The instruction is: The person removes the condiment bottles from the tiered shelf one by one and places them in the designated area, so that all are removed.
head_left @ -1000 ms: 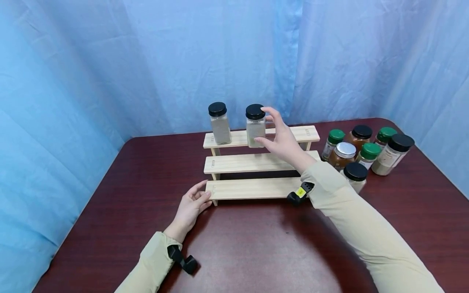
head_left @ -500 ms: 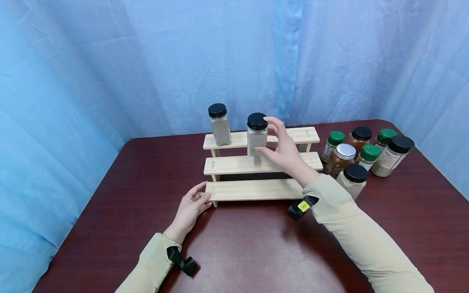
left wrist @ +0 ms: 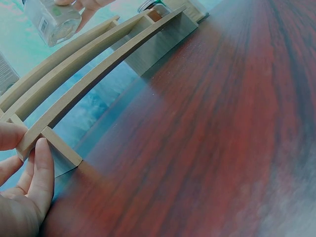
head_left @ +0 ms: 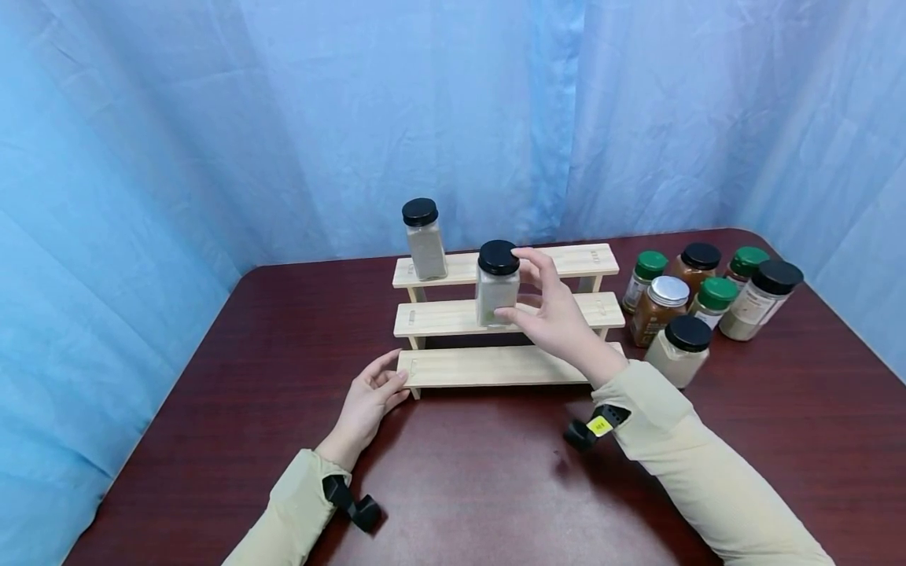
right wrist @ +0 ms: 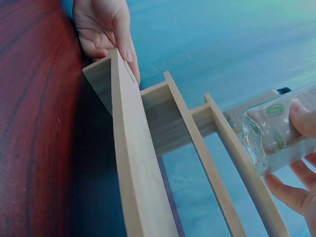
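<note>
My right hand holds a clear square spice jar with a black lid and pale contents, thumb and fingers on its sides. The jar is upright in front of the three-tier wooden rack's middle step. In the left wrist view its glass base shows, raised off the wood. My left hand pinches the left end of the rack's lowest step, as the right wrist view also shows. A similar black-lidded jar stands at the left of the top step.
Right of the rack stand several jars: a black-lidded pale jar in front, a silver-lidded brown jar, a green-lidded jar and a tall black-lidded jar. Blue curtains surround the dark red table.
My right hand has brought the jar down and towards me, from near the top step to in front of the middle one. The left hand has stayed on the rack.
</note>
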